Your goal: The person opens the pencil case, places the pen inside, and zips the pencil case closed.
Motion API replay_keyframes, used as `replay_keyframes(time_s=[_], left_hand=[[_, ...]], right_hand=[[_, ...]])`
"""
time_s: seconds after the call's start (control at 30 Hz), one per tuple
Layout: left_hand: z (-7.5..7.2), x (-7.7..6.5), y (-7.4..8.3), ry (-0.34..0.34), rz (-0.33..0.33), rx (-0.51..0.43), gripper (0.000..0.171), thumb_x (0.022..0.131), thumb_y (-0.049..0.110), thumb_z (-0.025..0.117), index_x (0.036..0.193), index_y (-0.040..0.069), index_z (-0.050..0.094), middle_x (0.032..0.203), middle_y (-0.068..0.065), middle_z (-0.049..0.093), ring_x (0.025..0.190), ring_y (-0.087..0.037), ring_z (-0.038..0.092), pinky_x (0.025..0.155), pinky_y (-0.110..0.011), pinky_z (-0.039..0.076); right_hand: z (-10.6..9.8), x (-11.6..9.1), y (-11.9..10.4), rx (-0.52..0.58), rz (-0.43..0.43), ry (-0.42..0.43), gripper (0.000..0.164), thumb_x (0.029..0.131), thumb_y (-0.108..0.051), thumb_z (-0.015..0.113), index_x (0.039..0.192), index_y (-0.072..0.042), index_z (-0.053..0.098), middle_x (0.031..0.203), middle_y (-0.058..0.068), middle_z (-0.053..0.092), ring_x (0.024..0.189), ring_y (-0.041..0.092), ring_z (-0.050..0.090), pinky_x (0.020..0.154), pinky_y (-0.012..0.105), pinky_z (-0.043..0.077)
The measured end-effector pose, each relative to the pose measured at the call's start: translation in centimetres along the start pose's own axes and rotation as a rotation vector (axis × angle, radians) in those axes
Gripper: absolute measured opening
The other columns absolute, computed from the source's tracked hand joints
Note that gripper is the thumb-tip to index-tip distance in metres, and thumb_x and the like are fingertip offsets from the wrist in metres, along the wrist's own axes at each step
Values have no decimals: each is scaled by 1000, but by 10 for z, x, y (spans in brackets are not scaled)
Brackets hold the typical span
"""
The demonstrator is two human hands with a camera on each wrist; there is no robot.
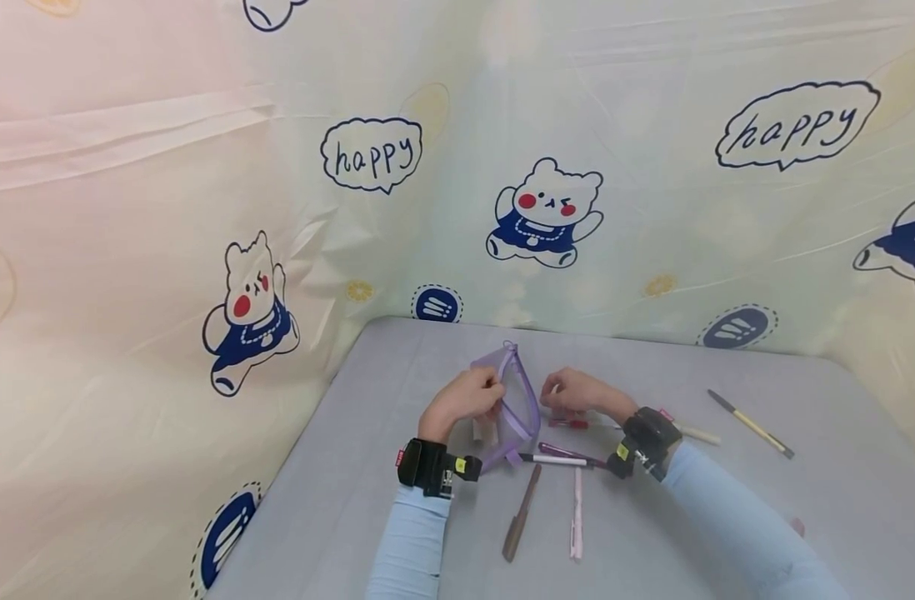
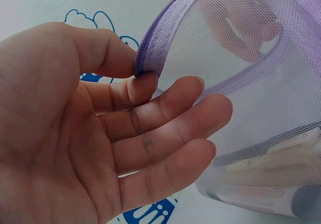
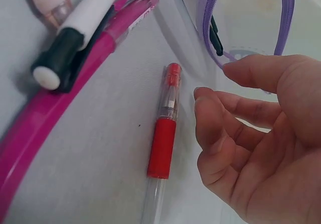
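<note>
A purple mesh pouch (image 1: pixel 530 398) with its zipped mouth spread apart stands on the table. My left hand (image 1: pixel 468 394) pinches the zipper edge between thumb and index finger, the other fingers loosely extended along the mesh. Through the mesh in the left wrist view, pale pen-like things (image 2: pixel 271 169) show at the bottom. My right hand (image 1: pixel 581 392) hovers beside the mouth, fingers bent, a gap between thumb and fingertips and nothing in it. Below it lies a clear pen with a red grip (image 3: pixel 161 148). A dark pen end (image 3: pixel 215 38) shows at the pouch edge.
In front of the pouch lie a white pen with black ends (image 1: pixel 555 459), a magenta pen (image 3: pixel 75 91), a brown pen (image 1: pixel 522 512) and a pale pink pen (image 1: pixel 577 517). Farther right are a cream pen (image 1: pixel 699 434) and a yellow-and-grey pen (image 1: pixel 753 423). A printed curtain (image 1: pixel 457 233) hangs behind the table.
</note>
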State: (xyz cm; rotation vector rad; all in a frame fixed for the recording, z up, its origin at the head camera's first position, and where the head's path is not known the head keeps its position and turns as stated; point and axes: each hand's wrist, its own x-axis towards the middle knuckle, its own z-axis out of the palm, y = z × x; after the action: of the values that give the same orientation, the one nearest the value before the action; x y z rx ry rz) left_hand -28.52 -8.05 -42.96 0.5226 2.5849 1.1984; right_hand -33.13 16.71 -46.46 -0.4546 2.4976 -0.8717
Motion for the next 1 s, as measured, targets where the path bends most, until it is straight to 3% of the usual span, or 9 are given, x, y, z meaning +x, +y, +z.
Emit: replay_keyframes(time_s=[0.4,0.73,1.0], left_hand=[[1,0,-1,-2,2,0,17,97,23,48,88,11,57,82,-4,65,74,-20,66,62,-29,54],[-1,-1,-1,0,4,4,17,97,22,48,88,11,56,82,-4,64,74,-21,66,62,-29,54],[-1,-1,-1,-5,7,-14,17,97,22,47,88,10,56,84,-7,65,75,-23,67,63,-32,55]], right_hand=[[5,-3,4,-10,15,-39,16,87,-10,66,102,-6,66,74,5,70,50,12,52,46,23,42],[10,-1,2,-150,44,-12,23,83,-11,73,105,-8,67,78,2,67,54,11,57,49,23,46],[9,-4,1,-209,14,-14,10,84,-14,74,87,-12,64,73,1,64,55,12,56,49,22,44]])
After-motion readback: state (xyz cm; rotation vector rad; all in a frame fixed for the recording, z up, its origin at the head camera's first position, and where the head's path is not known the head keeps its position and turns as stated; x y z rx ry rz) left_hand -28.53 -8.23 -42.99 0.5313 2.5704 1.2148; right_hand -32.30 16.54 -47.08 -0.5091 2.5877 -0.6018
